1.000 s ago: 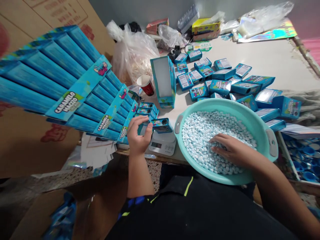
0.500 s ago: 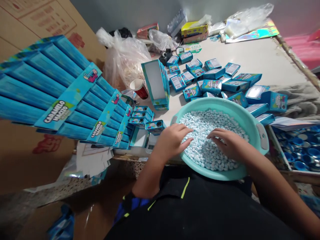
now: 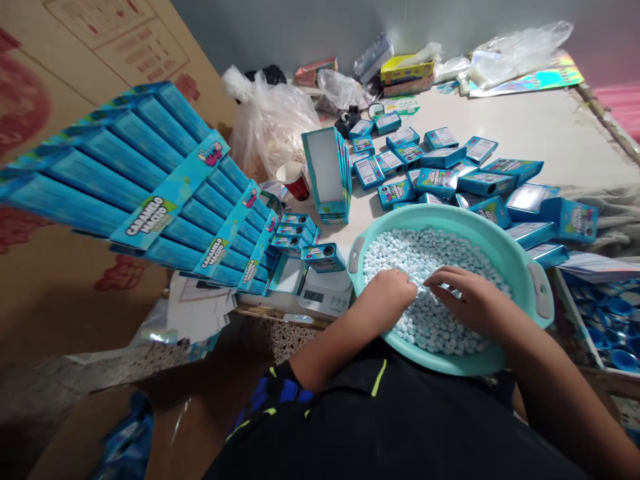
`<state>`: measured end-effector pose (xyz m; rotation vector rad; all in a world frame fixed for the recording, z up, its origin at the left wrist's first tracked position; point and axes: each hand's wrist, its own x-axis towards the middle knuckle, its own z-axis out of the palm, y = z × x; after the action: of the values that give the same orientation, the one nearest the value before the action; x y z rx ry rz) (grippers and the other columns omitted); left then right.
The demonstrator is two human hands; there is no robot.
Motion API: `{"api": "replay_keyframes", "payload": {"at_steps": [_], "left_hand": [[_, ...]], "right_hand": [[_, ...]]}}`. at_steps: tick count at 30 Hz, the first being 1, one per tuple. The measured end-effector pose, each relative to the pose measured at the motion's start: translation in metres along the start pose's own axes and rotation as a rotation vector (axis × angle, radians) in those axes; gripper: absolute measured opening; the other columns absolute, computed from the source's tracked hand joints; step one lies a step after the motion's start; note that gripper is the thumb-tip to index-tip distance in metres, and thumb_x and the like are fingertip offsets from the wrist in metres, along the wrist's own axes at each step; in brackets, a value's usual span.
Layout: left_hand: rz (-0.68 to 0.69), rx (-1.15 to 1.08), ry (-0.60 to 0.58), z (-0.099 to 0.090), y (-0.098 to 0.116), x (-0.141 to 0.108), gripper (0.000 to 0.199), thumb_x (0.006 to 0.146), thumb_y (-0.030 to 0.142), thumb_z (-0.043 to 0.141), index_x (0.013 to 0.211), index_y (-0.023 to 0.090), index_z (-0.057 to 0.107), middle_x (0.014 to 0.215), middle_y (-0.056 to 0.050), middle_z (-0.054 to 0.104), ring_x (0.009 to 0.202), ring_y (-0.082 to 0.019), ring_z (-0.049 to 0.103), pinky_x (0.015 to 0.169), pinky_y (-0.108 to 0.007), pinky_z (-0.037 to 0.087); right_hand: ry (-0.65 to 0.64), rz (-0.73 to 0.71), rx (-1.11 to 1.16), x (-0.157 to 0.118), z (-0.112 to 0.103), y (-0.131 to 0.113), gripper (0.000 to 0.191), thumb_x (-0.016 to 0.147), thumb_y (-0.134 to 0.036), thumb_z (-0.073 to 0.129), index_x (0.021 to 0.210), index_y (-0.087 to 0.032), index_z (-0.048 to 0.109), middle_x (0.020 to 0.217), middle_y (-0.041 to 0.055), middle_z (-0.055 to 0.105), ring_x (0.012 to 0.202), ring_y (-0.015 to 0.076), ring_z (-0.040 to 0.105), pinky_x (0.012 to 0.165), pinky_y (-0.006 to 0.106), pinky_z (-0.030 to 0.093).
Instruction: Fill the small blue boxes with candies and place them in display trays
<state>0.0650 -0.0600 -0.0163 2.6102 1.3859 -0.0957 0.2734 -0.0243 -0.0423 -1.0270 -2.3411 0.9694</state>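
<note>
A turquoise tub (image 3: 445, 363) full of small pale-blue and white candies (image 3: 435, 257) sits at the table's front edge. My left hand (image 3: 390, 297) is over the candies at the left, its fingers closed; what they hold, if anything, is hidden. My right hand (image 3: 463, 297) rests just right of it, fingers curled and thumb pressed near them, close to the candies; anything between its fingertips is too small to name. Left of the tub, a small blue box (image 3: 323, 258) stands on a white scale (image 3: 325, 293). More small boxes (image 3: 296, 230) stand beside it.
Large blue display cartons (image 3: 165, 193) fan out at the left. Blue packets (image 3: 435, 180) lie scattered behind the tub. A red cup (image 3: 294, 181), an upright tray stack (image 3: 325, 173) and a plastic bag (image 3: 273, 120) stand behind the scale. A crate (image 3: 610, 320) of blue pieces is at right.
My left hand has moved right, closer to my right hand, and its fingers have closed. The scale is now uncovered. The view has shifted, so the scene sits further right.
</note>
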Motion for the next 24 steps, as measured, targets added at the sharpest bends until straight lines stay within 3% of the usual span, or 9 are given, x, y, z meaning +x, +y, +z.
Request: {"api": "replay_keyframes", "payload": {"at_steps": [4,8,11,14,19,24], "left_hand": [[0.124,-0.142,0.193,0.010,-0.002,-0.007,0.020,0.097,0.010,0.056,0.109,0.014,0.071,0.103,-0.010,0.073,0.098,-0.021,0.068,0.086,-0.036,0.056],[0.180,-0.313,0.459,0.004,-0.015,-0.021,0.023,0.099,0.010,0.054,0.114,0.015,0.071,0.116,-0.009,0.075,0.107,-0.019,0.070,0.096,-0.037,0.057],[0.039,-0.379,0.682,-0.007,-0.040,-0.038,0.021,0.099,0.012,0.057,0.114,0.019,0.071,0.115,-0.007,0.077,0.108,-0.018,0.071,0.097,-0.039,0.059],[-0.166,-0.295,0.842,-0.017,-0.067,-0.056,0.016,0.098,0.017,0.062,0.109,0.020,0.073,0.106,-0.007,0.079,0.101,-0.021,0.074,0.094,-0.043,0.060],[-0.339,-0.214,0.860,-0.024,-0.091,-0.075,0.014,0.095,0.019,0.066,0.103,0.018,0.077,0.102,-0.008,0.079,0.097,-0.023,0.074,0.092,-0.040,0.061],[-0.467,-0.261,0.746,-0.019,-0.099,-0.080,0.017,0.091,0.017,0.066,0.103,0.019,0.078,0.103,-0.009,0.079,0.098,-0.026,0.074,0.093,-0.044,0.061]], "right_hand": [[0.004,0.004,0.002,0.000,-0.001,0.000,0.026,0.102,-0.033,0.048,0.100,-0.023,0.073,0.101,0.0106,0.073,0.090,0.0266,0.070,0.079,0.042,0.058],[0.001,0.007,0.003,-0.001,-0.002,-0.001,0.025,0.102,-0.034,0.049,0.101,-0.024,0.072,0.103,0.0107,0.073,0.094,0.0277,0.070,0.084,0.044,0.057],[-0.004,0.028,-0.003,-0.001,-0.002,0.000,0.025,0.102,-0.033,0.049,0.102,-0.024,0.072,0.105,0.0104,0.073,0.098,0.0283,0.070,0.085,0.045,0.057],[-0.011,0.041,-0.014,-0.001,-0.002,0.001,0.025,0.103,-0.033,0.049,0.102,-0.024,0.072,0.107,0.0106,0.073,0.099,0.0285,0.070,0.085,0.045,0.058],[-0.031,0.048,-0.013,0.000,-0.001,0.002,0.023,0.103,-0.033,0.048,0.101,-0.024,0.070,0.107,0.0094,0.073,0.098,0.0273,0.071,0.086,0.043,0.057],[-0.014,0.042,-0.011,0.000,-0.002,0.001,0.022,0.102,-0.031,0.049,0.101,-0.024,0.069,0.106,0.0094,0.074,0.098,0.0269,0.071,0.085,0.041,0.057]]}}
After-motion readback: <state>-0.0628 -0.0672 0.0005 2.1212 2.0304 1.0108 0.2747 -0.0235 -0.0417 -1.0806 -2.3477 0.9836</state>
